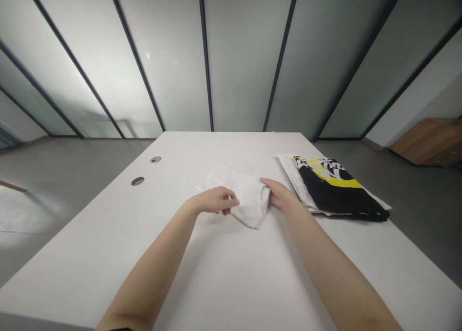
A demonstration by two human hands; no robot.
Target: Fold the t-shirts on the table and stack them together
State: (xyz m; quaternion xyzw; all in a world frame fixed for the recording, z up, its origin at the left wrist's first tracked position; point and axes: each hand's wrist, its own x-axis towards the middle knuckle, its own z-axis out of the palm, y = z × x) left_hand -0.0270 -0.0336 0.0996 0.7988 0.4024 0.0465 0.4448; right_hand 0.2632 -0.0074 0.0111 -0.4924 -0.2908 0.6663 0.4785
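Observation:
A white cloth, partly folded, is in front of me at the middle of the white table. At its right edge my right hand grips the folded layers, thumb on the near face. My left hand is at the cloth's left side, fingers curled and thumb pressed toward them, pinching its edge. The cloth's near corner hangs toward me between the hands, and its far part spreads over the table. What kind of cloth item it is, I cannot tell.
Folded fabrics lie stacked at the table's right: a black cloth with yellow and white print over a white cloth. Two round holes pierce the table at left. Frosted glass panels stand behind it.

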